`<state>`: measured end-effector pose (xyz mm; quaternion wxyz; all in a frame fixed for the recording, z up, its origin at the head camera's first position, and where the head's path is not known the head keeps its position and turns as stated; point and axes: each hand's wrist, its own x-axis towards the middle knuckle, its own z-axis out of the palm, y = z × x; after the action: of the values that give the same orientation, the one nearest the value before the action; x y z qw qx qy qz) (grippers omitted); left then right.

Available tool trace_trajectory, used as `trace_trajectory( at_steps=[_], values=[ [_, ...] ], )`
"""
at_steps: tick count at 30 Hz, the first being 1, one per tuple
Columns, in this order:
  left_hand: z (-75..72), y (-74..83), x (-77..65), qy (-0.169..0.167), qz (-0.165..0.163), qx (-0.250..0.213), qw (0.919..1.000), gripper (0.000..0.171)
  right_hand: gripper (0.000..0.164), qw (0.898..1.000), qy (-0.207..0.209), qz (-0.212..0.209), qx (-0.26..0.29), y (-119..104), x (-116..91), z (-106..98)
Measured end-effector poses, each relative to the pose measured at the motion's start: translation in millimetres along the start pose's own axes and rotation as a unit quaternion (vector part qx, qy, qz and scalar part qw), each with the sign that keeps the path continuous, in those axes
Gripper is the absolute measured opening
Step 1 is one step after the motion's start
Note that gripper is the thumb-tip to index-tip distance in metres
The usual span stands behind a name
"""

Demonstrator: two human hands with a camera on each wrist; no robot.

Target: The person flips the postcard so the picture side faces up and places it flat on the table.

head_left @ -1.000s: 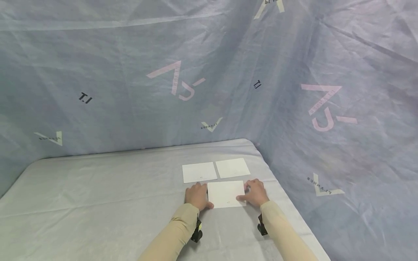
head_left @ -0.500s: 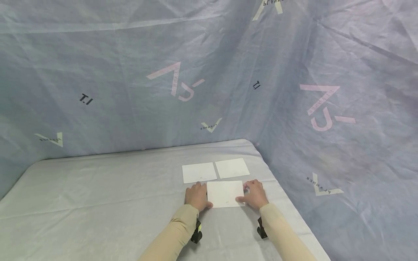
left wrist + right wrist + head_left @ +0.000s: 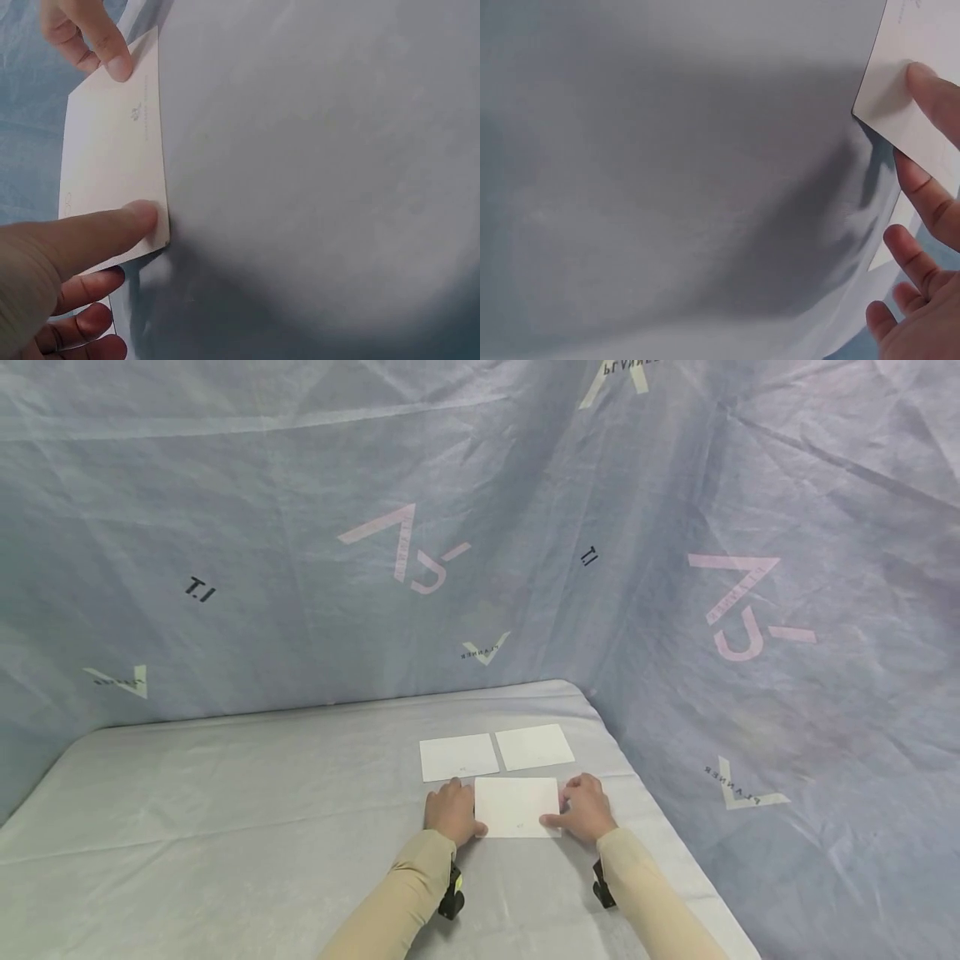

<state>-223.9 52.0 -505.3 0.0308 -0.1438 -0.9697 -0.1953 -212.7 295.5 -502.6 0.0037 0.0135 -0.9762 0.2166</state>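
A white card (image 3: 517, 807) with small grey print is held just above the cloth-covered table, near two other cards. My left hand (image 3: 452, 812) grips its left edge; in the left wrist view the thumb (image 3: 135, 217) lies on top and a finger is at the underside. On the opposite edge my right hand (image 3: 585, 808) pinches the card, thumb (image 3: 930, 86) on its face and forefinger (image 3: 922, 187) under the edge. The right hand's other fingers are spread apart from the card.
Two more white cards, a left one (image 3: 459, 757) and a right one (image 3: 534, 747), lie flat side by side beyond the hands. Grey cloth (image 3: 225, 827) covers the table. Printed fabric walls (image 3: 300, 568) rise behind it and on the right.
The held card has shifted slightly left and its near edge now lies more level in the head view. Both hands keep their hold; the right hand has moved a little left.
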Motion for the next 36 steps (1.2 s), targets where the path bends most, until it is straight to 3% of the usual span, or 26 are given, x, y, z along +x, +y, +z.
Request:
trace_trajectory(
  at_steps=[15, 24, 36],
  values=[
    [-10.7, -5.1, -3.2, 0.004, -0.002, 0.003, 1.0000, 0.038, 0.035, 1.000, -0.004, -0.016, -0.006, -11.2, 1.7, 0.3],
    [-10.5, -9.2, -1.3, 0.013, -0.006, 0.008, 0.9999, 0.037, 0.036, 0.998, -0.003, -0.034, -0.047, -20.4, 1.0, -4.8],
    [-28.7, -10.2, -6.6, 0.002, -0.019, 0.013, 0.9997, 0.036, 0.035, 0.996, 0.029, -0.069, -0.041, -33.0, 0.6, -10.4]
  ],
)
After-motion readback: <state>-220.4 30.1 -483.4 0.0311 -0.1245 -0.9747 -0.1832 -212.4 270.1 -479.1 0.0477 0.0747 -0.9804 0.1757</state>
